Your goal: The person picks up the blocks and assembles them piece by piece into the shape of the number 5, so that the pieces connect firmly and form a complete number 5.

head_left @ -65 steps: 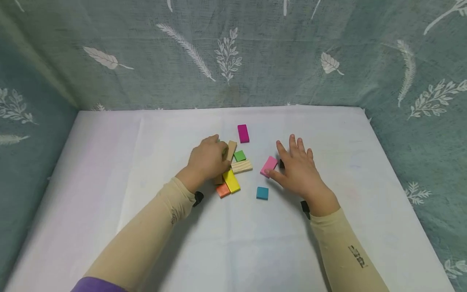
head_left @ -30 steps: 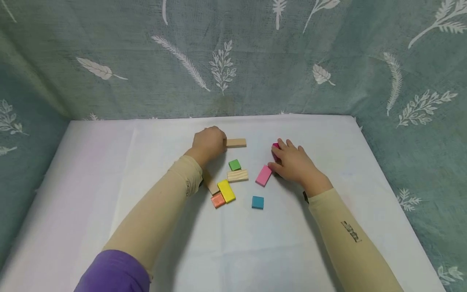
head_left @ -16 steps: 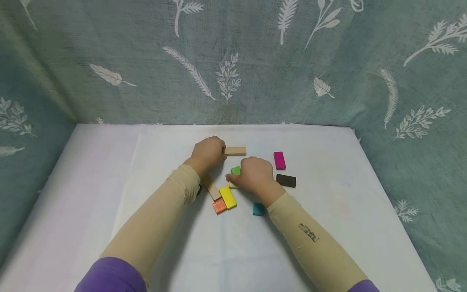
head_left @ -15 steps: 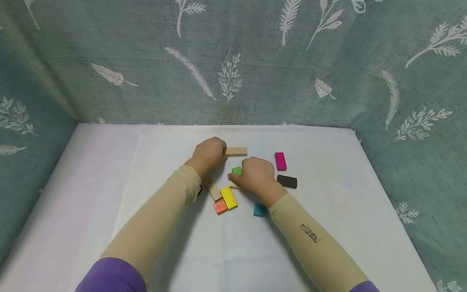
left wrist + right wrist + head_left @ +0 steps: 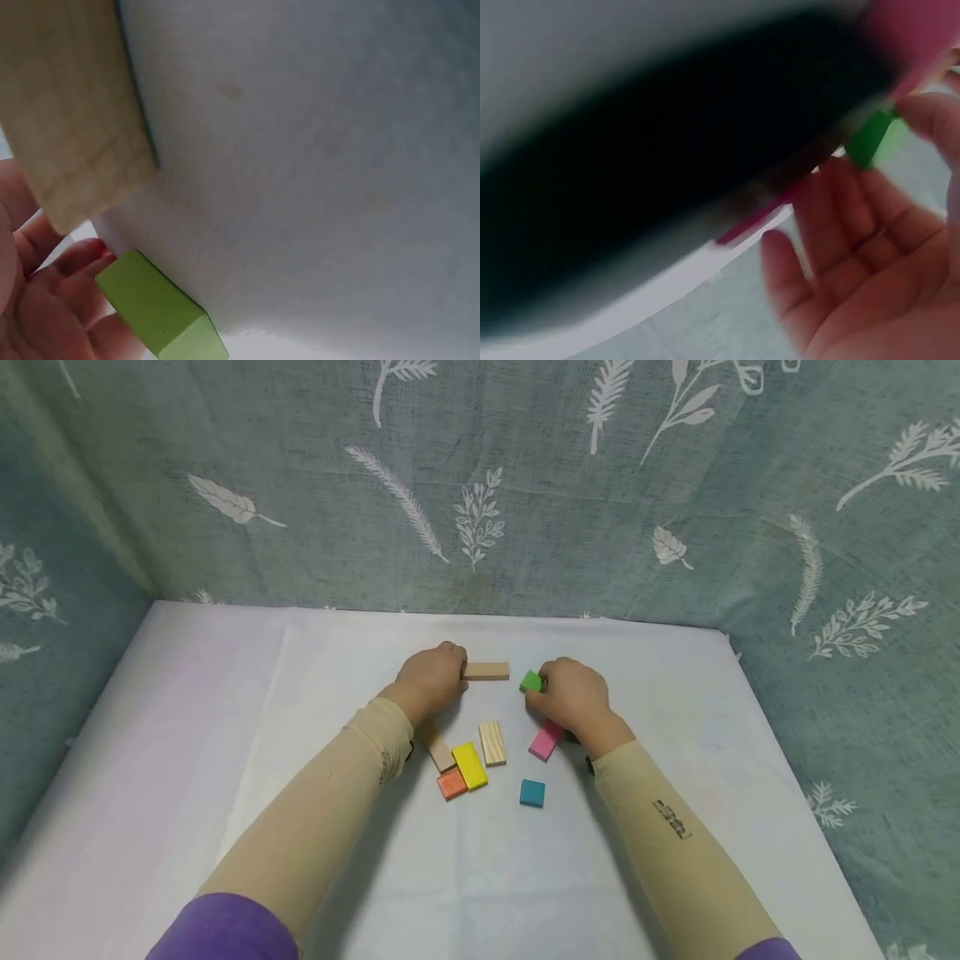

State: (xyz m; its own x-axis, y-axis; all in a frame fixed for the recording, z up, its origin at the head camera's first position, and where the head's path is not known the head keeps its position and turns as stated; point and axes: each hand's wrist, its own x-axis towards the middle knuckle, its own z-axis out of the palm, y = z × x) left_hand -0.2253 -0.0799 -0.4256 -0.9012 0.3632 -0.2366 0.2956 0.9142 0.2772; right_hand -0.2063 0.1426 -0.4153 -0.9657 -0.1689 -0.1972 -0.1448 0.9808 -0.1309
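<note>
My left hand [image 5: 431, 678] has its fingers curled at the left end of a tan wooden block [image 5: 487, 671] lying crosswise near the table's back. In the left wrist view, a light green block [image 5: 157, 304] lies in front of the fingers; the head view hides it under this hand. My right hand [image 5: 573, 693] pinches a small green block [image 5: 531, 682] between thumb and fingers, to the right of the tan one. A pink block [image 5: 546, 740] lies just below that hand. A dark block [image 5: 675, 157] and a magenta block [image 5: 757, 223] show in the right wrist view.
A striped pale wooden block [image 5: 492, 743], a yellow block [image 5: 469, 766], an orange block [image 5: 452, 784] and another tan block [image 5: 437, 747] lie grouped mid-table. A blue block [image 5: 532, 793] is nearer. Leaf-patterned cloth [image 5: 315, 535] walls the white table [image 5: 375, 893].
My right hand left the magenta block, reached to the centre, and moved back right with the green block. The striped block turned lengthwise. My left hand shifted the tan block back, then stayed still.
</note>
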